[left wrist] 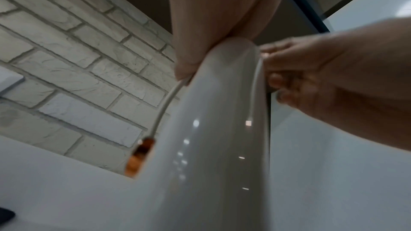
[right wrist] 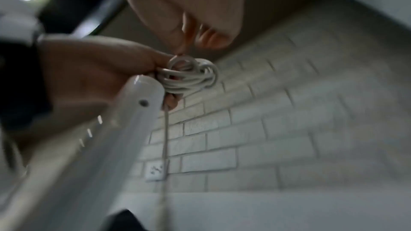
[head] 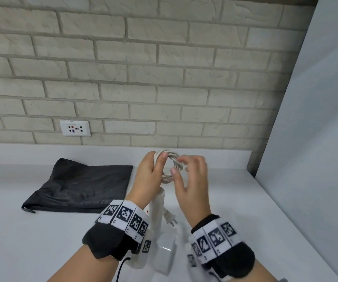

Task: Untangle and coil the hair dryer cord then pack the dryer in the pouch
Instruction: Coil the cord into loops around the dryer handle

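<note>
My left hand (head: 153, 169) holds up a coil of white cord (head: 170, 165) above the counter, fingers wrapped round its left side. My right hand (head: 179, 165), blurred, has thumb and forefinger on the coil's right side. Below the coil the white hair dryer (head: 159, 204) hangs handle-up, its body low between my wrists. The plug (head: 170, 217) dangles beside the handle. In the right wrist view the coil (right wrist: 189, 76) sits at the handle's end (right wrist: 142, 90) with one strand hanging down. The black pouch (head: 80, 186) lies flat at left.
A white counter (head: 42, 241) runs to a brick wall with a socket (head: 75, 128). A tall white panel (head: 316, 139) closes off the right side. A black cable (head: 121, 267) trails from my left wrist band.
</note>
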`<state>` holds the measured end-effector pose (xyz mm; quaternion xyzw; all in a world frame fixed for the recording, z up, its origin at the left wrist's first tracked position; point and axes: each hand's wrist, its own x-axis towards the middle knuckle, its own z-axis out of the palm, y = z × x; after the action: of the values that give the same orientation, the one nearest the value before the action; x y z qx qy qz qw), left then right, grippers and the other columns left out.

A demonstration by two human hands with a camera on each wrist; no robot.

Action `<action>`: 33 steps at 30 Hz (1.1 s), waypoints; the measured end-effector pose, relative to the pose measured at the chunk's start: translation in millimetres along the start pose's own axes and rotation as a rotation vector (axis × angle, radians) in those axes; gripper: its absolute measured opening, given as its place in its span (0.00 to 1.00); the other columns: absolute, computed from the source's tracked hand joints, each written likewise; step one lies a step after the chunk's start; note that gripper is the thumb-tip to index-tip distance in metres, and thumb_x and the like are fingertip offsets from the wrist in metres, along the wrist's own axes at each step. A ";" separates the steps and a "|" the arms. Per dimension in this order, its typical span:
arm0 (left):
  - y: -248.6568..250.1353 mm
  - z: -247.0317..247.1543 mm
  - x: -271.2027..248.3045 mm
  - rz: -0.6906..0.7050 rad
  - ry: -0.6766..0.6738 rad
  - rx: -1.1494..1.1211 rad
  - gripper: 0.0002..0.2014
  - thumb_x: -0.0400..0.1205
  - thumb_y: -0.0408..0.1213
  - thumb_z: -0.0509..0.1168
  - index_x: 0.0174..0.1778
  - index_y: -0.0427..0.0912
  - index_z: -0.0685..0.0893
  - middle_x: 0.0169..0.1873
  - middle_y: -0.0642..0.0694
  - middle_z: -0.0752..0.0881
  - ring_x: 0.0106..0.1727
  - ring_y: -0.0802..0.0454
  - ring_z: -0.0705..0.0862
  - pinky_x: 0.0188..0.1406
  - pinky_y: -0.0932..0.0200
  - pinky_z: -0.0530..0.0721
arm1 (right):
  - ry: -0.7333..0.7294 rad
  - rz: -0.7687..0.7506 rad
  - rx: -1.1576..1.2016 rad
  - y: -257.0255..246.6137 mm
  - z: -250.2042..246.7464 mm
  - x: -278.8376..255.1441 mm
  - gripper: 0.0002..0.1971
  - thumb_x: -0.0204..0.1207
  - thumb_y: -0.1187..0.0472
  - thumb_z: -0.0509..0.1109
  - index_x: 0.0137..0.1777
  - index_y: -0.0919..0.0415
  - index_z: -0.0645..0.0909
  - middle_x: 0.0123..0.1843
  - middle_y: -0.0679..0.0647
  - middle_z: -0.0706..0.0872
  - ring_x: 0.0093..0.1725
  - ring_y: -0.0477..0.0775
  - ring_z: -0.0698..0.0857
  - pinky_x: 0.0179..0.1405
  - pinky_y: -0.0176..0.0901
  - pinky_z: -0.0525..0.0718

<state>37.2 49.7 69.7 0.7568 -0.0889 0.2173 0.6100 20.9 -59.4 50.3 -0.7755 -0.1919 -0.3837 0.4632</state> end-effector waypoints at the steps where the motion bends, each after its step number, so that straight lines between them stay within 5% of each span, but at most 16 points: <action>1: -0.9 0.3 1.2 0.000 -0.003 0.001 0.15 0.83 0.47 0.57 0.47 0.37 0.79 0.36 0.45 0.81 0.38 0.51 0.79 0.37 0.64 0.78 | -0.108 -0.123 -0.065 1.4 0.0 -1.2 0.10 0.75 0.62 0.64 0.56 0.57 0.75 0.51 0.45 0.74 0.52 0.42 0.72 0.56 0.22 0.70; 4: 0.1 2.1 2.5 -0.006 -0.023 0.004 0.15 0.83 0.46 0.57 0.43 0.36 0.79 0.35 0.45 0.79 0.36 0.52 0.78 0.34 0.66 0.76 | -0.318 -0.211 -0.207 5.5 -1.8 1.4 0.10 0.76 0.60 0.62 0.54 0.62 0.78 0.51 0.54 0.77 0.51 0.44 0.71 0.50 0.25 0.70; 7: 2.5 3.1 0.7 -0.035 -0.054 -0.007 0.14 0.83 0.46 0.58 0.39 0.39 0.78 0.29 0.48 0.76 0.31 0.54 0.75 0.31 0.63 0.72 | -0.355 -0.245 -0.282 7.3 -4.6 7.9 0.11 0.76 0.60 0.63 0.37 0.67 0.79 0.43 0.50 0.71 0.47 0.51 0.75 0.41 0.39 0.76; 11: 3.0 -3.7 2.3 -0.102 -0.017 -0.043 0.14 0.83 0.48 0.57 0.32 0.47 0.74 0.27 0.49 0.73 0.28 0.54 0.71 0.29 0.60 0.69 | -0.368 -0.025 0.205 12.8 -18.3 7.8 0.09 0.75 0.60 0.64 0.39 0.64 0.82 0.44 0.45 0.74 0.47 0.36 0.76 0.48 0.25 0.73; 14: 1.8 -3.0 4.7 -0.123 -0.018 0.003 0.16 0.83 0.49 0.56 0.36 0.42 0.76 0.30 0.46 0.74 0.30 0.53 0.72 0.30 0.61 0.72 | -0.493 0.145 0.445 18.8 -35.9 0.6 0.02 0.70 0.60 0.70 0.40 0.57 0.81 0.51 0.43 0.79 0.50 0.40 0.79 0.52 0.33 0.75; 16: 2.6 3.2 4.6 -0.117 -0.039 0.017 0.18 0.83 0.48 0.56 0.41 0.35 0.78 0.32 0.43 0.75 0.31 0.52 0.73 0.28 0.67 0.73 | -0.570 0.108 0.383 17.3 -43.7 -1.0 0.05 0.64 0.56 0.74 0.34 0.49 0.79 0.49 0.38 0.80 0.46 0.40 0.78 0.49 0.34 0.71; 19: 4.8 9.5 5.1 -0.117 -0.058 0.022 0.21 0.83 0.47 0.55 0.48 0.29 0.79 0.35 0.42 0.77 0.37 0.50 0.76 0.35 0.62 0.74 | -0.566 0.025 0.267 12.0 -55.2 0.1 0.10 0.62 0.53 0.76 0.28 0.55 0.79 0.43 0.40 0.81 0.49 0.41 0.75 0.51 0.26 0.69; 24: 5.2 10.3 8.3 -0.209 -0.033 -0.059 0.17 0.83 0.48 0.55 0.44 0.36 0.77 0.31 0.46 0.74 0.29 0.54 0.72 0.29 0.61 0.71 | -0.725 -0.194 -0.148 3.0 -63.5 -11.3 0.18 0.71 0.43 0.63 0.50 0.54 0.84 0.29 0.41 0.73 0.41 0.42 0.65 0.44 0.36 0.67; 26: 3.7 10.4 9.8 -0.243 -0.032 -0.092 0.16 0.83 0.48 0.56 0.41 0.37 0.75 0.30 0.46 0.74 0.27 0.53 0.72 0.27 0.60 0.71 | -0.727 -0.276 -0.269 2.4 -66.4 -17.5 0.18 0.74 0.42 0.59 0.42 0.55 0.83 0.30 0.44 0.77 0.41 0.42 0.64 0.44 0.41 0.69; 29: 3.4 5.5 15.3 -0.307 -0.030 -0.191 0.16 0.83 0.46 0.57 0.35 0.39 0.74 0.28 0.46 0.75 0.27 0.53 0.73 0.28 0.60 0.71 | -0.669 -0.308 -0.208 9.2 -76.6 -27.0 0.18 0.75 0.44 0.64 0.30 0.55 0.78 0.41 0.45 0.82 0.47 0.41 0.69 0.47 0.32 0.69; 33: -3.0 5.5 23.5 -0.398 -0.018 -0.256 0.17 0.81 0.47 0.60 0.29 0.41 0.74 0.26 0.47 0.76 0.24 0.53 0.73 0.26 0.60 0.68 | -0.660 -0.281 -0.150 15.1 -79.6 -33.2 0.25 0.80 0.42 0.52 0.32 0.58 0.79 0.44 0.51 0.84 0.48 0.43 0.73 0.47 0.30 0.70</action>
<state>60.6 48.2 76.4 0.6778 0.0297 0.0732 0.7310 -23.5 -134.0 37.9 -0.8556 -0.4068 -0.1857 0.2609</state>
